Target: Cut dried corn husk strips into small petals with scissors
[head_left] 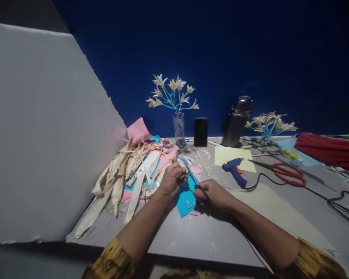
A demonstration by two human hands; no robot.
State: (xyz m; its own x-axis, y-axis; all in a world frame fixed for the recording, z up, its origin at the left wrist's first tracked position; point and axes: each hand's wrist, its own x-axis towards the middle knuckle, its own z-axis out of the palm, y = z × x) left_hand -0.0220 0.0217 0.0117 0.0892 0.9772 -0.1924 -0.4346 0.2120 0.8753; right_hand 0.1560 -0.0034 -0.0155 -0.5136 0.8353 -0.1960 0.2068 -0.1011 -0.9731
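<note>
A right hand (pixel 211 192) grips dark-handled scissors (pixel 194 178) over a blue sheet (pixel 184 208), between the worktop's (pixel 192 240) near and far edges. The left hand (pixel 173 179) curls its fingers beside the blades; whether it pinches anything cannot be told. A fingertip could be nicked should the blades close so near it. Toward the worktop's right edge, a forearm catching the black cord (pixel 320 195) could drag the blue glue gun (pixel 235 170); dried husks (pixel 119 182) crowd the left edge.

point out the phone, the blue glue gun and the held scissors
Phone (pixel 201 132): head view, middle of dark front
Blue glue gun (pixel 235 168): head view, on its body
Held scissors (pixel 192 177): head view, on the blades
</note>
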